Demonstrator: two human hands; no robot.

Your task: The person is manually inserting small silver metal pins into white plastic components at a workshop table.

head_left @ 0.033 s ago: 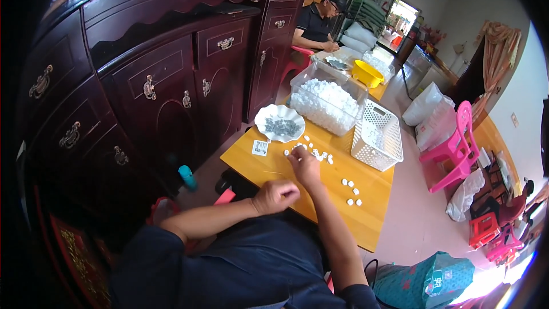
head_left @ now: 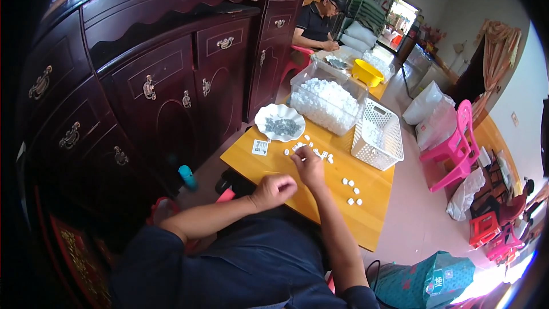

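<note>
My left hand hangs over the near edge of the wooden table, fingers curled together; anything inside them is hidden. Above the tabletop, my right hand is closed in a pinch beside a loose cluster of small white pieces. Whatever its fingertips hold is too small to make out. Beyond the cluster sits a white scalloped plate with small grey bits in it. A square white label card lies left of my right hand. Several more white pieces are scattered to the right.
A clear plastic bin heaped with white pieces and a white perforated basket stand at the table's far side. Behind them are a yellow basin and a seated person. A dark cabinet lines the left; a pink chair stands right.
My right hand has drawn back slightly toward me and to the right, away from the white pieces. My left hand has shifted slightly up and left, still curled.
</note>
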